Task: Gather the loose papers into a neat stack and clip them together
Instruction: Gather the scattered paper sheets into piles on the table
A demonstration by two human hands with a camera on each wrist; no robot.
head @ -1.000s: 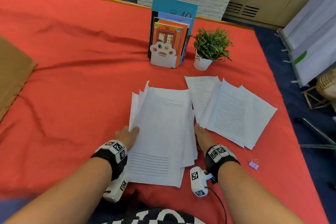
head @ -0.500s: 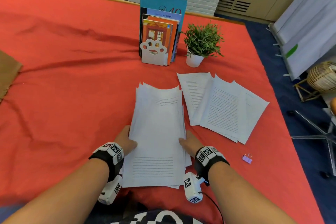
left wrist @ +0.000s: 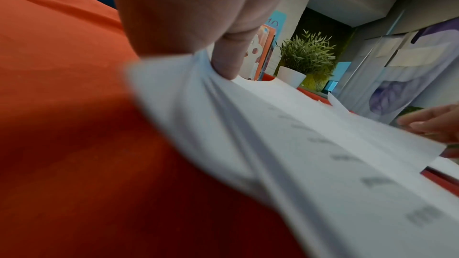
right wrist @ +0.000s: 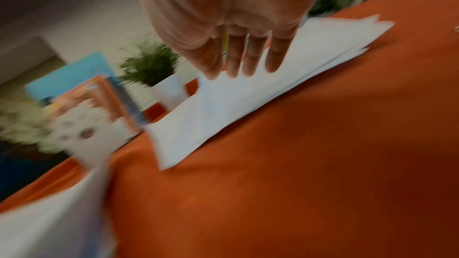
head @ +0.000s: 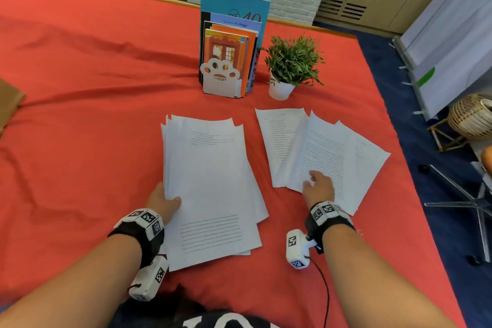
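Observation:
A stack of printed white papers [head: 210, 181] lies on the red cloth in front of me. My left hand [head: 163, 201] grips its left edge, thumb on top [left wrist: 227, 60], and lifts that edge a little off the cloth. To the right, three loose sheets [head: 319, 146] lie fanned out. My right hand [head: 316, 185] reaches over their near edge with straight fingers [right wrist: 248, 56], touching or just above the paper. The purple binder clip is out of sight in these views.
Upright books in a white paw-shaped bookend [head: 226, 58] and a small potted plant [head: 288, 66] stand behind the papers. The table's right edge [head: 415, 168] drops to blue carpet, where a wicker basket [head: 471, 114] stands. Brown card [head: 8, 98] lies far left.
My right hand has left the stack's right edge and moved right onto the fanned sheets. The left hand now holds the stack alone, which has skewed slightly.

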